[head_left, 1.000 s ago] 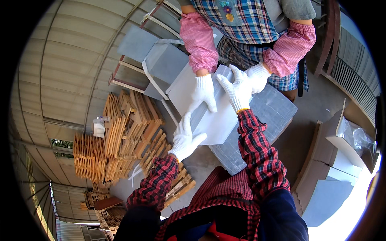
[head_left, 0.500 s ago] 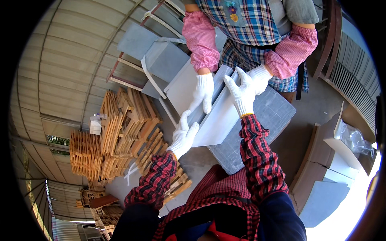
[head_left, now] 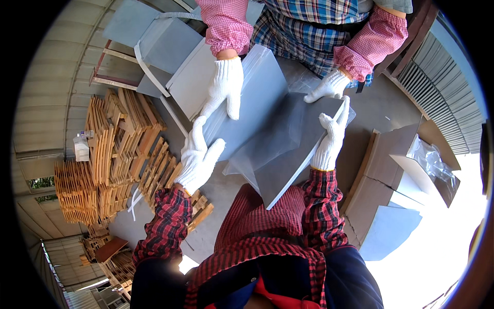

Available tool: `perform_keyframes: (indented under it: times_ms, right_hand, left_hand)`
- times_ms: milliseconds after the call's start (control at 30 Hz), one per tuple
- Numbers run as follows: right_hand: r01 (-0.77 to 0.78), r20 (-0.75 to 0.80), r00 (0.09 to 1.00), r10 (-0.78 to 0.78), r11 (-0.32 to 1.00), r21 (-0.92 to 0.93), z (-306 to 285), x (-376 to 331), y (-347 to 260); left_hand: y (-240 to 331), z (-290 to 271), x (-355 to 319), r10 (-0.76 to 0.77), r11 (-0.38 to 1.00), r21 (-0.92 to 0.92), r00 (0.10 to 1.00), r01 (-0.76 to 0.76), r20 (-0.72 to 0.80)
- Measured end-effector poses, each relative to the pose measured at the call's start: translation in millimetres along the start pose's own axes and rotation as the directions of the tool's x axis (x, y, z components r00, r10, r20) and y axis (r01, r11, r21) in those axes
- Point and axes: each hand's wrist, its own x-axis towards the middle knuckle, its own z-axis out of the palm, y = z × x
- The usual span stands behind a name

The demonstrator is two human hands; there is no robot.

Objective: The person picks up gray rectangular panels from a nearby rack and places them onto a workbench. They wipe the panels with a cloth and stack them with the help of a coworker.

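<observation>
Two smooth grey panels stand tilted apart with clear plastic film [head_left: 247,159] between them. My left hand [head_left: 195,162], in a white knit glove, grips the near left edge of the left panel [head_left: 257,103], its thumb apart from the fingers. My gloved right hand [head_left: 329,139] holds the outer edge of the right panel [head_left: 293,149], whose near corner points down toward my apron. Across from me, a co-worker's gloved hand [head_left: 225,87] rests on the left panel's edge. That person's other gloved hand [head_left: 329,85] is at the right panel's far edge.
Wooden pallets [head_left: 110,149] are stacked at the left. Behind the left panel are grey sheets [head_left: 170,46] on a metal frame. An open cardboard box [head_left: 427,165] with clear plastic in it stands at the right, above a light blue sheet [head_left: 391,232].
The panels have swung apart and tilted up, uncovering plastic film between them. My hands have moved farther apart, as have the co-worker's. The view has shifted to the right.
</observation>
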Motion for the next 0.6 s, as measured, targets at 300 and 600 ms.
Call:
perform_keyframes:
  times_ms: [300,600]
  right_hand:
    - [0.017,-0.002,1.000,-0.017,0.998,0.054,-51,7,17]
    - [-0.019,-0.003,1.000,0.019,0.992,0.121,-30,2,11]
  left_hand:
    - [-5,-1,-2,0.066,0.998,-0.023,0.998,-0.066,0.016]
    - [-9,-1,-5,0.135,0.990,0.049,0.991,-0.135,-0.010]
